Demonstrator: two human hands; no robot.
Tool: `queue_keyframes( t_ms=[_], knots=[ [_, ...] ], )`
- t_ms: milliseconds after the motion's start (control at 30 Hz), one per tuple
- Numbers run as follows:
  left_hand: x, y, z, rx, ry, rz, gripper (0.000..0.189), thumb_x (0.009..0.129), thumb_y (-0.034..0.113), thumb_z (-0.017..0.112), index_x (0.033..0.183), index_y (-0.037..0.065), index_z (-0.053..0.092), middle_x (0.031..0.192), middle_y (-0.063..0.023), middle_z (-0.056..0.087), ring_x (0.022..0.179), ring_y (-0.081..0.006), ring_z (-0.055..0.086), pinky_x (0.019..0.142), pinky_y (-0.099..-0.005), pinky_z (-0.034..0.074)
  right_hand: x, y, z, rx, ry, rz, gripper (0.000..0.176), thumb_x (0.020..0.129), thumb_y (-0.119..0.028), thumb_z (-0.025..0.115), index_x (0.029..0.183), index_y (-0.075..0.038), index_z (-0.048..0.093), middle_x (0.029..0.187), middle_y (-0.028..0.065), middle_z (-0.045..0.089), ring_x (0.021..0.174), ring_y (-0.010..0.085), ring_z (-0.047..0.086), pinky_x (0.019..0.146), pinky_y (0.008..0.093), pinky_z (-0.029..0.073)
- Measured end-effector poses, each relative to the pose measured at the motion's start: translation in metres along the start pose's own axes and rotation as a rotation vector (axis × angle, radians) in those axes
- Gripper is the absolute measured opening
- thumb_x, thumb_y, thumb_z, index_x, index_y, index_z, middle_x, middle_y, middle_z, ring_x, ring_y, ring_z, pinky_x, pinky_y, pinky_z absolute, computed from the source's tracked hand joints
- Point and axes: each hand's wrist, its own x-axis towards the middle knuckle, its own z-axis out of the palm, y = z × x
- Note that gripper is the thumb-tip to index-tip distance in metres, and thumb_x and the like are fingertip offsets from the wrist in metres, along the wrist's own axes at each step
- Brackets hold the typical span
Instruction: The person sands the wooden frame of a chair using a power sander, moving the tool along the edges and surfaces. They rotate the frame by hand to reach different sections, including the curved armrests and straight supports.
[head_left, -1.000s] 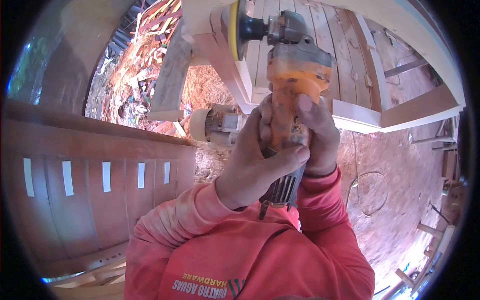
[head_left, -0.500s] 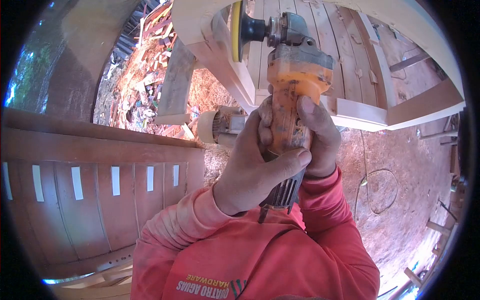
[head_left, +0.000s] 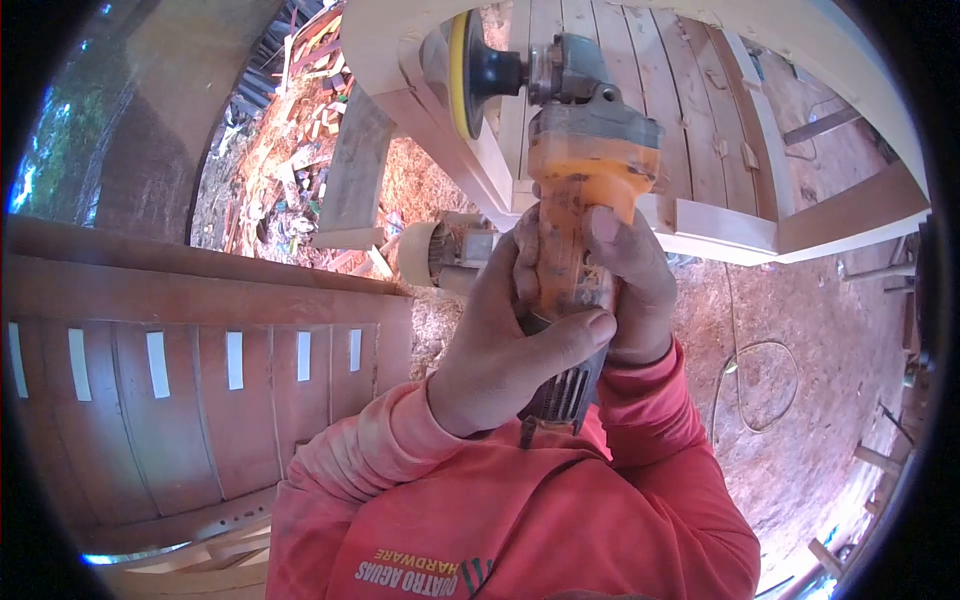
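Both my hands wrap around the body of an orange and grey angle grinder [head_left: 585, 170], held with its head pointing away from me. My left hand [head_left: 490, 335] grips the rear part from the left, thumb across the housing. On the right side my right hand [head_left: 635, 285] closes round the body, thumb along the top. A black and yellow sanding pad [head_left: 466, 75] is fitted to the grinder's head, facing left. Its face is right at the inner side of a pale curved wooden piece [head_left: 390, 50] of a frame. The frame's slatted wooden panel [head_left: 650, 100] lies behind the grinder.
A brown panelled wooden piece [head_left: 180, 430] with light slots stands at left. Beyond the frame, a motor-like machine [head_left: 440, 255] sits near a heap of wood scraps [head_left: 300, 150]. A looped cord [head_left: 765, 385] lies on the dusty ground at right.
The grinder has shifted slightly toward me and to the left, its pad moving down along the curved wood. Both hands keep their grip.
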Motion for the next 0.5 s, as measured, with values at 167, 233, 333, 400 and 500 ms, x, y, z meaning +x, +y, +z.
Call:
queue_keyframes(
  t_ms=[167,233,333,400,500],
  knots=[
    [-0.0025,0.0031,0.0033,0.024,0.008,-0.021,0.089,0.088,0.008,0.078,0.156,-0.003,0.022,0.141,-0.0115,0.051,0.130,-0.0182,0.054,0.107,-0.0343,0.046,-0.0007,-0.0048,0.0049,-0.034,-0.003,0.004,0.042,0.094,-0.029,0.065,0.118,0.005,0.058,0.087,0.0113,0.067,0.073,0.0182,0.067,0.064,0.0306,0.054],
    [-0.0040,0.0009,0.0032,0.010,0.022,-0.006,0.088,0.089,0.008,0.077,0.156,-0.003,0.022,0.140,-0.0109,0.051,0.128,-0.0174,0.055,0.105,-0.0333,0.047,-0.0010,-0.0055,0.0036,-0.047,-0.034,0.027,0.042,0.094,-0.029,0.066,0.118,0.004,0.058,0.085,0.0110,0.067,0.072,0.0181,0.067,0.063,0.0300,0.054],
    [-0.0052,-0.0025,0.0000,-0.006,0.022,-0.025,0.087,0.089,0.008,0.076,0.157,-0.002,0.022,0.137,-0.0097,0.053,0.124,-0.0159,0.056,0.103,-0.0318,0.048,-0.0009,-0.0040,0.0042,-0.046,-0.042,0.042,0.042,0.095,-0.029,0.067,0.119,0.004,0.058,0.084,0.0105,0.067,0.071,0.0180,0.067,0.062,0.0294,0.054],
    [-0.0058,-0.0036,0.0011,-0.025,0.020,-0.032,0.086,0.090,0.008,0.075,0.157,-0.001,0.022,0.134,-0.0087,0.053,0.122,-0.0149,0.057,0.100,-0.0309,0.049,-0.0005,-0.0033,0.0034,-0.039,-0.048,0.025,0.041,0.095,-0.029,0.068,0.119,0.004,0.058,0.084,0.0101,0.067,0.071,0.0178,0.067,0.062,0.0293,0.054],
    [-0.0022,-0.0032,0.0055,-0.035,0.007,0.001,0.084,0.090,0.007,0.074,0.157,0.000,0.024,0.131,-0.0076,0.055,0.119,-0.0140,0.058,0.098,-0.0300,0.051,-0.0029,-0.0064,0.0051,-0.020,0.015,0.013,0.041,0.095,-0.029,0.068,0.120,0.003,0.058,0.086,0.0095,0.067,0.070,0.0177,0.066,0.062,0.0297,0.054]
  ],
)
